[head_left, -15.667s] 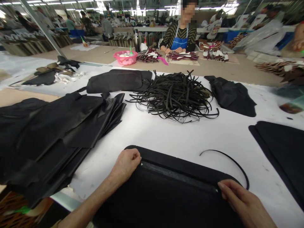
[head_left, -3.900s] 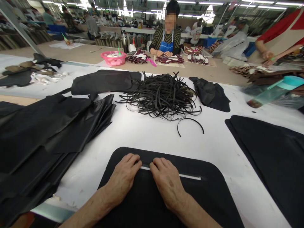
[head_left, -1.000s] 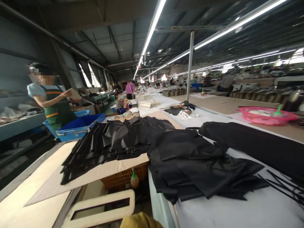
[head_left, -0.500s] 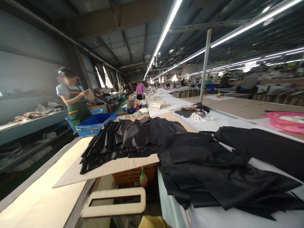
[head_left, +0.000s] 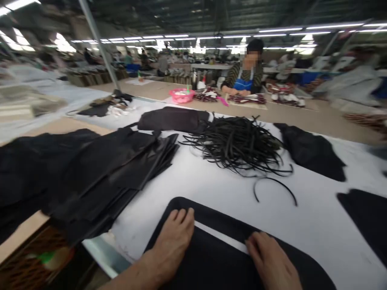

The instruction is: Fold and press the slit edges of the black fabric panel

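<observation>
A black sheet panel (head_left: 211, 262) with rounded corners lies on the white tabletop at the bottom of the view. A long, narrow white band (head_left: 220, 237) crosses it; whether this is an opening or a strip I cannot tell. My left hand (head_left: 175, 241) has its fingers bent and close together on the panel at the band's left end. At the band's right end, my right hand (head_left: 273, 259) holds its thumb and fingers together against the panel. The lower part of the panel runs out of the picture.
Black strips (head_left: 242, 141) lie heaped beyond the panel, with one loose curved strip (head_left: 276, 181) nearer. Stacked black sheets (head_left: 115, 173) cover the left side. More black pieces (head_left: 311, 151) lie at right. Across the table, a co-worker (head_left: 248, 76) sits near a pink basket (head_left: 182, 96).
The view has swung right and down. Both my hands and the black panel now show; a pale slotted frame was at the bottom before. The strip heap has come into view.
</observation>
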`<state>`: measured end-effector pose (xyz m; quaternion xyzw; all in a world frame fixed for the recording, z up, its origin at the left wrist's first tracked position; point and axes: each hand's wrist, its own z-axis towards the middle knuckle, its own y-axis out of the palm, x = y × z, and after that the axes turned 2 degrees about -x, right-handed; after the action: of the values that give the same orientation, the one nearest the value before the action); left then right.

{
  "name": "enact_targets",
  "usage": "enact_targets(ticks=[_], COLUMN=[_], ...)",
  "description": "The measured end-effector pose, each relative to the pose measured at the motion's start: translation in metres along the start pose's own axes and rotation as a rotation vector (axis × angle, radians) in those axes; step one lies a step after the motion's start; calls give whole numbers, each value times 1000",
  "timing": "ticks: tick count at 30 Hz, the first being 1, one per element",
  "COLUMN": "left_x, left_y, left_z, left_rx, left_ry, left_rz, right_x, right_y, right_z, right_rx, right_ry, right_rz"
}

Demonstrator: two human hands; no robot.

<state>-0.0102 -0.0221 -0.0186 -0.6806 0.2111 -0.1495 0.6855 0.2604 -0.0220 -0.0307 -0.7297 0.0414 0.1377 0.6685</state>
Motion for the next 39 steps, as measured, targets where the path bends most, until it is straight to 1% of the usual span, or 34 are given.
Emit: enact_targets(ticks=[1,2,4,6,8,10,11,12,14,15,17,19,23,25,26,28,31,33,35,37,39], left_x=[-4,-7,-9,-7,-2,8,16,25,45,55,69,77,75,73,73,74,78,81,84,87,90], left_y=[0,0,0,-2,-5,-8,-9,-9,-8,-6,-2,2,1,0,0,1,7,11,12,9,4], left_z=[-1,-2,-1,3,9,17,22,27,36,40,46,50,52,52,52,53,53,52,53,53,53], left_rx=[-30,-60,-56,-28,36,117,139,135,62,19,-28,-41,-76,-77,-73,-43,53,131,180,171,120], left_ry=[-44,-61,-103,-142,-168,-113,-51,29,188,246,309,319,300,295,292,284,269,283,311,335,349], left_rz=[-36,-74,-109,-118,-97,-85,-94,-117,-173,-185,-162,-121,-109,-103,-99,-95,-92,-81,-43,28,97], right_x=[-4,-8,-17,-23,-26,-26,-26,-25,-24,-24,-22,-18,-1,10,16,26,36,38,37,35,33], right_y=[-2,-4,-10,-17,-21,-23,-22,-21,-20,-19,-19,-20,-25,-27,-28,-29,-31,-33,-36,-40,-46], right_z=[0,2,8,12,13,12,12,12,12,12,12,12,8,4,1,-3,-10,-12,-13,-11,-8], right_rx=[-16,-33,-91,-106,-101,-100,-100,-97,-86,-80,-76,-85,-77,-46,-35,-39,-53,-51,-65,-102,-143], right_ry=[6,16,61,94,114,121,121,117,105,98,73,38,-63,-60,-53,-59,-85,-73,-56,-26,8], right_rz=[12,18,11,23,35,35,33,32,37,42,59,82,240,308,308,262,163,129,95,59,37])
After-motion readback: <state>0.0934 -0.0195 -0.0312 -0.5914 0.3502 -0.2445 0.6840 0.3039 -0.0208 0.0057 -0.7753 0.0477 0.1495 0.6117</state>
